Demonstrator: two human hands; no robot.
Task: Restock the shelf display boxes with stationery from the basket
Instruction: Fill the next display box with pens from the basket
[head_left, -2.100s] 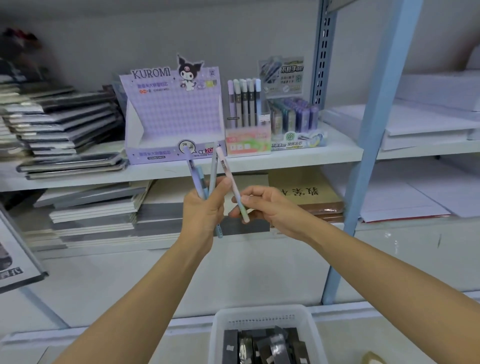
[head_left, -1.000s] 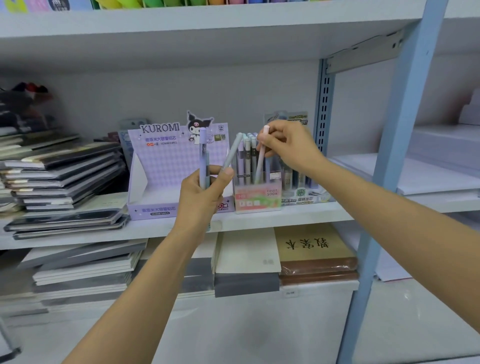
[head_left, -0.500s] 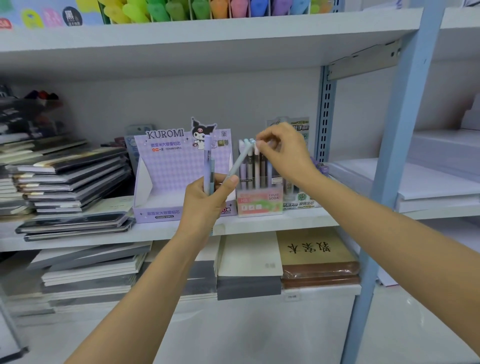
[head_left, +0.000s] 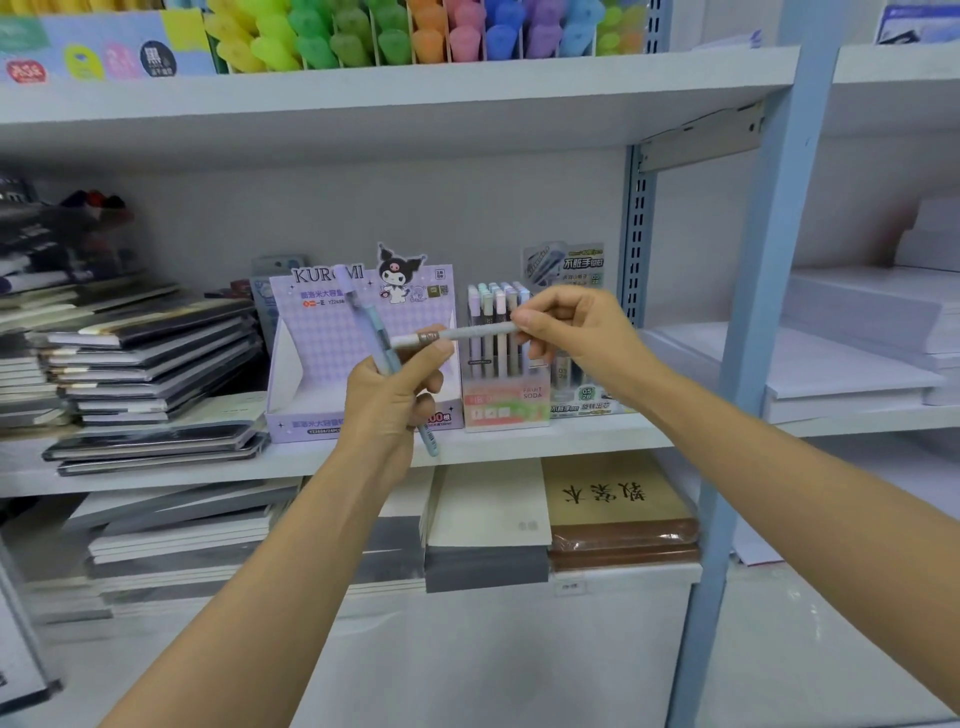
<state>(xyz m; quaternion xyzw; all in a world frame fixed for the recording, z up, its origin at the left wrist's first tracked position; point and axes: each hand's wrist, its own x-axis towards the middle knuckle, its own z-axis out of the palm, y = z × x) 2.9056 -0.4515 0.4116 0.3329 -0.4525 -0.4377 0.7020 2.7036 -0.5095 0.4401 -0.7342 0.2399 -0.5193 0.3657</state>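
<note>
Left hand (head_left: 389, 400), nearest, is curled round two pens (head_left: 376, 332), lilac and blue, held tilted. Right hand (head_left: 571, 338) pinches one end of a third pen (head_left: 462, 332), which lies level between the two hands. Its other end sits at the left thumb and forefinger; I cannot tell whether the left hand has let go of it.

Change: half a second ago the right hand was up at the tops of the row standing in the pink box (head_left: 506, 405), seating a pen. It has since come back to the left hand's bundle for the next one. Reading: one pen stocked, another being drawn off, two left in the fist.

Behind the left hand stands the Kuromi box (head_left: 322, 353), beside the pink box on the shelf (head_left: 519, 441). Basket out of view.
</note>
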